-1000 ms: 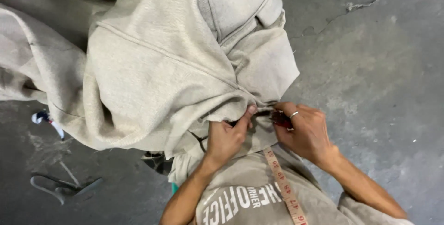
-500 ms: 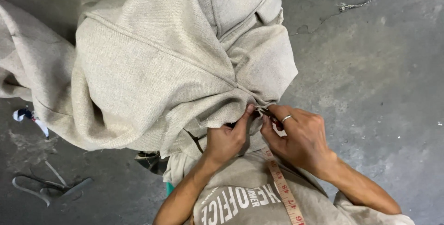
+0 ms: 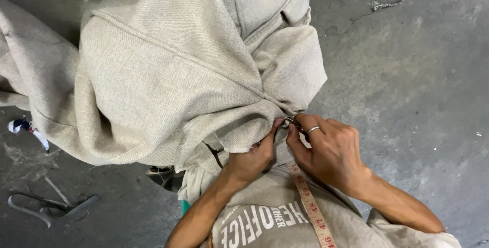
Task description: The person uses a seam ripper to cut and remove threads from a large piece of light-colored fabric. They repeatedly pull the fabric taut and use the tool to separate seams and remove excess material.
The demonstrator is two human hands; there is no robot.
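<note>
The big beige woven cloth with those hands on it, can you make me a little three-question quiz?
1. True or false: both hands pinch the big beige woven cloth at one gathered spot.
2. Which hand wears the silver ring? A) left hand B) right hand
3. Fill in: the tan measuring tape with red numbers hangs down the person's ____.

Key: 1 true. 2 B. 3 chest, over the beige printed shirt.

The light is soft and even. Small dark shadows sit under the cloth [image 3: 173, 74]. The picture looks sharp.
</note>
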